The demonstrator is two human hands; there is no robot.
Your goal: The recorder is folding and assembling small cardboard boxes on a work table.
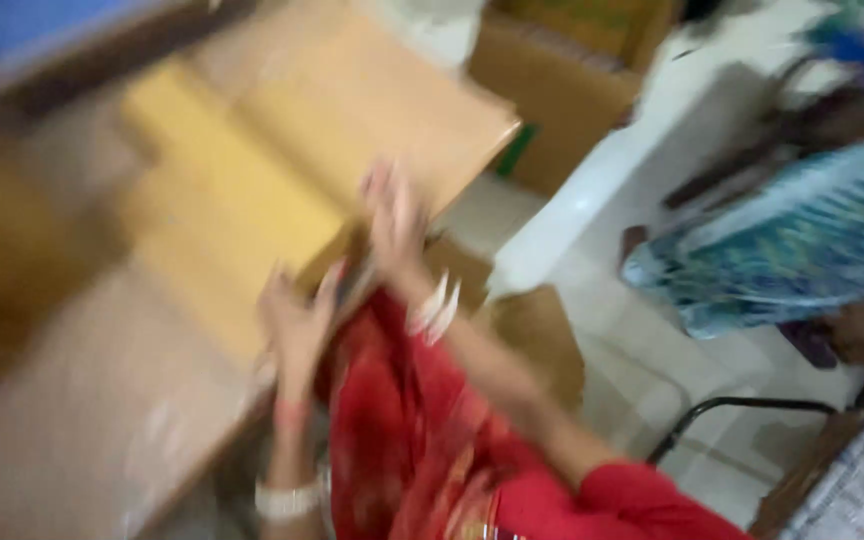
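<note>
2 hands — left hand (297,325), right hand (397,225) — touch blurred cardboard sheets (282,170)

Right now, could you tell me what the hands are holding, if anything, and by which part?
Both the left hand and right hand are at the near edge of the flat cardboard sheets. The picture is too blurred to tell whether either grips it.
</note>
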